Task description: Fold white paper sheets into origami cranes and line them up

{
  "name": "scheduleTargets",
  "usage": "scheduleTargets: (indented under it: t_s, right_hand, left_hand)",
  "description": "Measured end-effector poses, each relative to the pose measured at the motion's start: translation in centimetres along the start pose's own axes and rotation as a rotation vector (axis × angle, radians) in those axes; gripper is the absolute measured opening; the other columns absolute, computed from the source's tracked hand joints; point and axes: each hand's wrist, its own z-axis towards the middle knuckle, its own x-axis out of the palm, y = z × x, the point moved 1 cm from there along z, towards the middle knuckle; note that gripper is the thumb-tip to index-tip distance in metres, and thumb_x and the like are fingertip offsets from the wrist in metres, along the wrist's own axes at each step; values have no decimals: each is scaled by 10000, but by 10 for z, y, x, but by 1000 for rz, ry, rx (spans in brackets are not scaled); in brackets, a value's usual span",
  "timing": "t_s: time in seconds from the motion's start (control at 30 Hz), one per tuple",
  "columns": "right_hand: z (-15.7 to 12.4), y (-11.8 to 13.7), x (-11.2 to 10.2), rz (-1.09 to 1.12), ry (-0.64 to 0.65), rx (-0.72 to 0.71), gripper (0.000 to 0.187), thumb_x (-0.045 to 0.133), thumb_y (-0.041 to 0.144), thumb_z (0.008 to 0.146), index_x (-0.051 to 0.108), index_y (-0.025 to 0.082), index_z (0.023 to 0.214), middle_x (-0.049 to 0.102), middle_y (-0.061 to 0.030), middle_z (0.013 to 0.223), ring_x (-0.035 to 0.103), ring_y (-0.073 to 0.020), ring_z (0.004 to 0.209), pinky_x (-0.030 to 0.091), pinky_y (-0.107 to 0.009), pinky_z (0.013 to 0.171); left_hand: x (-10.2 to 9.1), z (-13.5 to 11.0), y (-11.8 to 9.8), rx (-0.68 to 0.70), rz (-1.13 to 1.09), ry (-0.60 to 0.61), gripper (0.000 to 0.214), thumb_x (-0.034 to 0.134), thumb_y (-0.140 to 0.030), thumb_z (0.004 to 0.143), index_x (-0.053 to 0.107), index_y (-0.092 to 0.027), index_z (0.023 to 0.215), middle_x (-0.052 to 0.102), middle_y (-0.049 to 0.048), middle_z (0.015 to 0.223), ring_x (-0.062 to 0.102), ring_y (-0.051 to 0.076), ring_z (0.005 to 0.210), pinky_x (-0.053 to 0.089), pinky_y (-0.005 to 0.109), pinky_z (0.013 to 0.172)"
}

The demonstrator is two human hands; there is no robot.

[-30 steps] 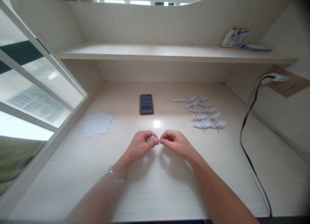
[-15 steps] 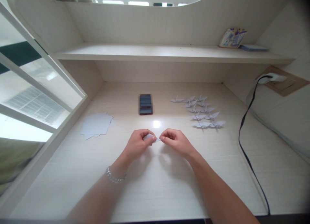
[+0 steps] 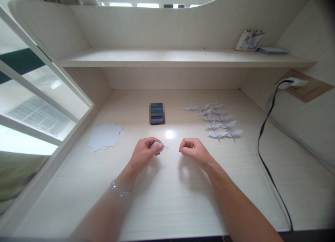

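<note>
My left hand (image 3: 143, 152) is closed on a small folded piece of white paper (image 3: 159, 146), whose tip sticks out to the right past the fingers. A short gap to the right, my right hand (image 3: 192, 149) is curled into a loose fist with nothing visible in it. Both hands rest low over the pale wooden desk (image 3: 167, 186). Several finished white paper cranes (image 3: 218, 119) lie in rows at the right rear. A loose pile of white paper sheets (image 3: 104, 135) lies to the left.
A dark phone (image 3: 157, 113) lies flat behind the hands. A black cable (image 3: 264, 130) runs from a wall socket (image 3: 295, 83) down the desk's right side. A shelf (image 3: 183, 57) above holds a small printed pack (image 3: 248, 40). A window frame borders the left.
My right hand has let go of the folded paper and pulled away to the right. The paper stays in my left hand, which has shifted slightly left.
</note>
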Motion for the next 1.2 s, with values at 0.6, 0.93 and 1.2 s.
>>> scheduleTargets:
  t_s: [0.6,0.93,1.2]
  right_hand:
    - [1,2,18,-104,-27,-50,150,529,282,785,588,164,712,566,-4,660,491,-124,613,366,-243,568]
    - [-2,6,7,34,45,56,139,555,263,733,576,149,656,518,16,589,453,-103,552,331,-228,519]
    - [3,-5,-21,163,-134,45,173,564,307,733,564,146,671,498,17,554,433,-100,520,342,-236,516]
  left_hand:
    - [19,-3,4,95,258,100,218,533,-334,802,649,-163,732,642,22,697,542,129,642,403,221,575]
    - [14,-2,1,68,301,144,169,516,-209,728,674,-159,700,656,17,664,557,138,630,403,224,578]
    - [0,1,2,45,275,66,139,536,-213,717,660,-160,686,645,22,649,547,132,600,410,229,565]
